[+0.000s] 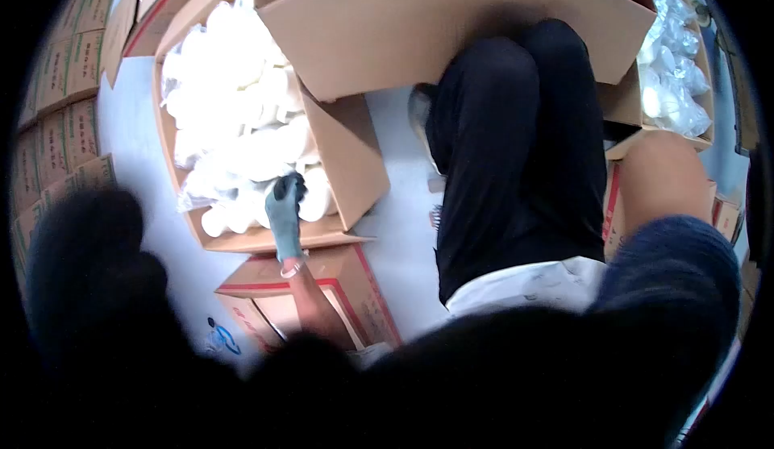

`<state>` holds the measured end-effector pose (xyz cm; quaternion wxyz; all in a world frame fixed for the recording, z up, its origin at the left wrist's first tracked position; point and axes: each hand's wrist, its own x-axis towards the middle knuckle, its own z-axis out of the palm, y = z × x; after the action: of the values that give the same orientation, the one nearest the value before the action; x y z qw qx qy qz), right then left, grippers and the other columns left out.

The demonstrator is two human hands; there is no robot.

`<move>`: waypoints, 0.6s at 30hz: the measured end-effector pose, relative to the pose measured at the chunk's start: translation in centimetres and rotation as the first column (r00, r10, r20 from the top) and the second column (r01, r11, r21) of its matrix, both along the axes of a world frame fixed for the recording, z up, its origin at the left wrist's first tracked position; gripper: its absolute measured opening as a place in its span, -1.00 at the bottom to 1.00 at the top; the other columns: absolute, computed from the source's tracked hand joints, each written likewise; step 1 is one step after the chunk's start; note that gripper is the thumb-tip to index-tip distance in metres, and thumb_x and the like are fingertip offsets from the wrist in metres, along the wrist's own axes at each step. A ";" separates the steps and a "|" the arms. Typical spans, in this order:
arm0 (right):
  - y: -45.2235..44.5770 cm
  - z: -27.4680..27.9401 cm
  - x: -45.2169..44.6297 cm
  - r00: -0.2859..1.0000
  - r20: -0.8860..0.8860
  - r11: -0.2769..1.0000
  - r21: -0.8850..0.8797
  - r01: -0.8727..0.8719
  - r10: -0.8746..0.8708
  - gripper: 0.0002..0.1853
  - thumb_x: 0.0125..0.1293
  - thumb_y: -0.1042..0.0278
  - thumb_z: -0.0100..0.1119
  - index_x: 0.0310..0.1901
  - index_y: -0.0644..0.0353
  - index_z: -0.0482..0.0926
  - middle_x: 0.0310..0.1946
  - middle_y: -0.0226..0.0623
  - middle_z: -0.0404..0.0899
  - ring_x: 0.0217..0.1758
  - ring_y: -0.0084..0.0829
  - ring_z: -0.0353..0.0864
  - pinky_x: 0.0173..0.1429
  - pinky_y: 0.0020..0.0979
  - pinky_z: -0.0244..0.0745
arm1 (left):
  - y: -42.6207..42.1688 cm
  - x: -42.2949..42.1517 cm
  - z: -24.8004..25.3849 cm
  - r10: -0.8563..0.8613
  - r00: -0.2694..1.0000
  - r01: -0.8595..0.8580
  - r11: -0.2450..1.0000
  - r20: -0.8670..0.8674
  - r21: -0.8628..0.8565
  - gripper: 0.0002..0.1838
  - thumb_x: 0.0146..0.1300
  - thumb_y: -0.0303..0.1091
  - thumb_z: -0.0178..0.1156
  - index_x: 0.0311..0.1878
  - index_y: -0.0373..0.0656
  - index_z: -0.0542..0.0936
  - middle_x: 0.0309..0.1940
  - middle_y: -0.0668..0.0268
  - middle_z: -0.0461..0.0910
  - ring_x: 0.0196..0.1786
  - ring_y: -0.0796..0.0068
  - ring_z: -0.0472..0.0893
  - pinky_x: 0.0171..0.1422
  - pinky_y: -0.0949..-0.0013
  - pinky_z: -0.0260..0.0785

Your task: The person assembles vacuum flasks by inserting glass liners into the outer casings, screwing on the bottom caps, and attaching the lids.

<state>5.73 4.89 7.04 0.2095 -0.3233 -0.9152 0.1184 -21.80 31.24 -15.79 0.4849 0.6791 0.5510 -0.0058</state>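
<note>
My left hand (284,211), in a grey-green glove with dark fingertips, reaches into an open cardboard box (343,155) on the left. Its fingers are curled closed against the white rounded pieces (258,155) heaped there. What lies between the fingers, if anything, is hidden. Clear plastic wrap (193,195) shows around some of the pieces, and bright light washes out much of the heap. On the right, my bare right forearm (663,176) stretches forward below a dark blue sleeve. The right hand itself does not show.
A large open carton (459,26) stands in front of my knees. Another box holds plastic-wrapped white pieces (676,70) at the right. Printed cartons (72,70) are stacked at the far left; a red-edged carton (367,296) sits below my left arm. Pale floor (133,143) shows between them.
</note>
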 end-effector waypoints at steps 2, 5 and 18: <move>-1.1 0.0 1.1 1.000 -0.016 0.998 -0.062 0.019 -0.020 -0.52 0.12 0.12 0.28 0.06 0.15 0.57 0.17 -0.01 0.45 0.19 -0.05 0.46 0.28 0.05 0.33 | 1.4 0.0 -2.3 -0.056 0.993 0.062 0.997 -0.107 0.051 -0.71 0.38 -0.29 0.08 0.02 -0.28 0.58 -0.16 0.13 0.67 -0.14 0.32 0.66 -0.03 0.34 0.51; -2.5 -0.2 1.9 0.999 -0.017 0.998 -0.052 0.036 -0.037 -0.52 0.13 0.11 0.28 0.06 0.15 0.57 0.17 -0.01 0.45 0.20 -0.05 0.46 0.29 0.05 0.33 | 2.3 0.9 -3.4 -0.113 0.977 0.132 0.986 -0.182 0.098 -0.72 0.37 -0.30 0.10 0.01 -0.28 0.58 -0.19 0.15 0.67 -0.17 0.36 0.65 -0.07 0.35 0.49; -2.7 -0.8 -1.4 0.998 0.036 0.992 0.122 0.040 -0.044 -0.51 0.15 0.07 0.27 0.08 0.13 0.59 0.18 -0.03 0.45 0.23 -0.06 0.44 0.30 0.07 0.31 | 2.8 0.5 -3.6 -0.097 0.956 0.160 0.963 -0.278 0.215 -0.74 0.30 -0.34 0.21 -0.03 -0.29 0.60 -0.30 0.25 0.67 -0.32 0.51 0.59 -0.26 0.43 0.42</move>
<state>4.29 2.21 6.19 0.2133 -0.3314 -0.9176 0.0517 -21.33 34.00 -19.36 0.3216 0.7594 0.5620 -0.0632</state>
